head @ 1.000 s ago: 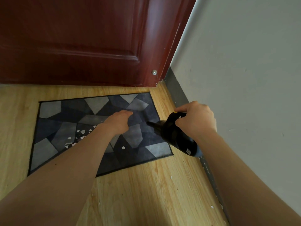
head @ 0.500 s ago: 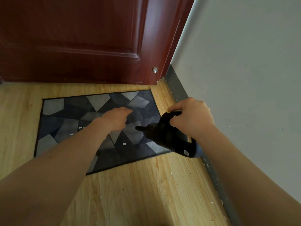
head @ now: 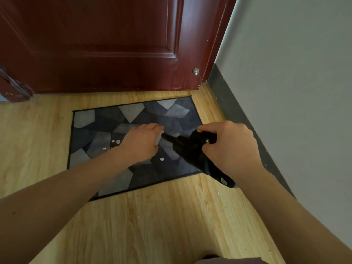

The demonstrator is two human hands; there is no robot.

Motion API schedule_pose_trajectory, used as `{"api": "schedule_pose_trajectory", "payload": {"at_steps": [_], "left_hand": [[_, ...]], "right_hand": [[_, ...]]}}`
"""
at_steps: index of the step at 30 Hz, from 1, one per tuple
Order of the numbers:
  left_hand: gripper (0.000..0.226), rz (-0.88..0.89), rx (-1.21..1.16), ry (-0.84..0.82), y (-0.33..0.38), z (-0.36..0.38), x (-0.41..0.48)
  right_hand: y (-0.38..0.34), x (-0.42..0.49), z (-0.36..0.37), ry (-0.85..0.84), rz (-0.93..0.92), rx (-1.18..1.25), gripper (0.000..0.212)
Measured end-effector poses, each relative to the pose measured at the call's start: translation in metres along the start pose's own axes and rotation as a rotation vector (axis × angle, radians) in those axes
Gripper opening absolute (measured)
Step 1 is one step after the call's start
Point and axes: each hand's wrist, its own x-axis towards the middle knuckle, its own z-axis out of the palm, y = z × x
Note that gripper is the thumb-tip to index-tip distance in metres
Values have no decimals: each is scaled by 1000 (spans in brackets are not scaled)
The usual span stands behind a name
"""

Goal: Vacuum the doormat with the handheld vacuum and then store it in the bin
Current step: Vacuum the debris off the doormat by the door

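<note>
A dark doormat (head: 99, 136) with grey angular patches lies on the wood floor in front of the door. White scraps (head: 116, 142) sit on it left of my left hand, and one more scrap (head: 162, 159) lies near its middle. My right hand (head: 230, 147) grips the handle of a black handheld vacuum (head: 190, 149) over the mat's right part, nozzle pointing left. My left hand (head: 142, 144) is on the mat, fingers curled at the nozzle tip. A pale shape shows at those fingertips; whether it is held is unclear.
A dark red door (head: 104, 44) with a metal stopper (head: 195, 71) stands close behind the mat. A pale wall (head: 295, 73) with a dark baseboard (head: 228, 103) runs along the right. Small white specks (head: 218, 193) dot the wood floor (head: 152, 225) near me.
The vacuum has swung left over the mat, and its nozzle now meets my left hand's fingertips. The view has shifted, so the mat sits further right in the frame.
</note>
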Motion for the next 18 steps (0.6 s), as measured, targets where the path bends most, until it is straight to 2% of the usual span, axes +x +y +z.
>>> {"api": "schedule_pose_trajectory", "payload": {"at_steps": [7,11,18], "left_hand": [[57,-39,-25,-60,-8,11,-9],[59,-5,-51,-103,6,13,-7],[58,25,-106,-55,18,16,-11]], "right_hand": [[13,-20,-4,-83,61,-29,33],[14,-22,-1,-71,78,1,34],[15,-24,3,-124,65,20,42]]}}
